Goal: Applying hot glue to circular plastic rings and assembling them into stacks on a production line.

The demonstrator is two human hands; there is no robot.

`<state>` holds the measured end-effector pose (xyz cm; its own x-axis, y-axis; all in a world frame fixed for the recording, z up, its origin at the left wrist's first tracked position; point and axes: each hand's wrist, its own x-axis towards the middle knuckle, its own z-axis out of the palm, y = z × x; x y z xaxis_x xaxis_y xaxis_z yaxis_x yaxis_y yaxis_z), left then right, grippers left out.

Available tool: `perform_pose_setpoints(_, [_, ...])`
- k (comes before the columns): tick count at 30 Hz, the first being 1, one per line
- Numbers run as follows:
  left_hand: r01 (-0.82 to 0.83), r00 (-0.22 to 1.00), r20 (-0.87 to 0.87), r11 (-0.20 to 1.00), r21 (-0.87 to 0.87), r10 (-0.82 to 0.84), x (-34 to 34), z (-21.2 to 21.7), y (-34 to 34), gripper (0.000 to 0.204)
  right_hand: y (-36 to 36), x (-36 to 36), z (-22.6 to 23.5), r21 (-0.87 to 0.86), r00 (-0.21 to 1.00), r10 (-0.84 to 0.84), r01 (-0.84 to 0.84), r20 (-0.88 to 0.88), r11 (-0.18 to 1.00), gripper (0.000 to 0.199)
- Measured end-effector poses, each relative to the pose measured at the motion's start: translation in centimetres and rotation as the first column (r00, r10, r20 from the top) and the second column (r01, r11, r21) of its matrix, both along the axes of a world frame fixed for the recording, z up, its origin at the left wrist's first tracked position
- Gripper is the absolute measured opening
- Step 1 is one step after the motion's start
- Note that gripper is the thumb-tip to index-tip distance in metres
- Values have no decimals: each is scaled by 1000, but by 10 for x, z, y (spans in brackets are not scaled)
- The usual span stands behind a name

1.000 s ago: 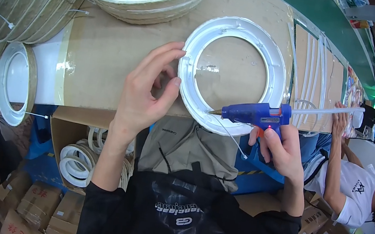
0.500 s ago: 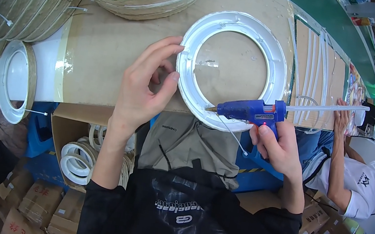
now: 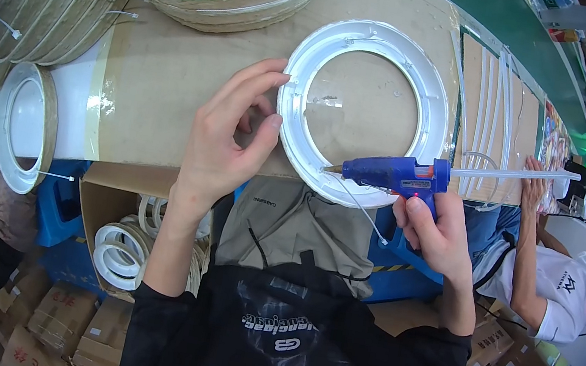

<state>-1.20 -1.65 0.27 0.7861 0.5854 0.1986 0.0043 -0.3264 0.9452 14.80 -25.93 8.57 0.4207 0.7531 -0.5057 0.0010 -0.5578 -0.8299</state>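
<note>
While the white plastic ring [image 3: 366,110] lies flat at the counter's [image 3: 163,86] near edge, the left hand [image 3: 227,142] steadies its left rim with spread fingers. Right hand [image 3: 434,232] grips the blue glue gun [image 3: 398,175], nozzle touching the ring's lower rim. Below the counter, an open cardboard box [image 3: 106,199] holds more white rings [image 3: 121,252].
</note>
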Motion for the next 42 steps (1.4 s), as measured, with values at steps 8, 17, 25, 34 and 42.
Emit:
perform_pose_setpoints(8, [7, 1000, -8, 1000, -7, -7, 0, 0, 0, 42, -1, 1, -1, 10, 1000, -5, 5, 8, 1000, 25])
perform_pose_setpoints(17, [-3, 1000, 4, 1000, 13, 3, 0, -1, 1, 43, -1, 0, -1, -8, 999, -32, 32, 10, 999, 25])
perform_pose_setpoints(25, [-3, 1000, 1, 1000, -1, 3, 1, -2, -1, 43, -5, 1, -1, 9, 999, 2, -2, 33, 1000, 26])
perform_pose_setpoints(34, [2, 1000, -24, 1000, 12, -2, 1, 1, -1, 43, -55, -6, 5, 159, 947, -118, 73, 298, 985, 32])
perform_pose_setpoints(42, [-21, 1000, -13, 999, 41, 22, 2, -2, -2, 41, -66, -22, 9, 81, 903, -194, 176, 383, 981, 22])
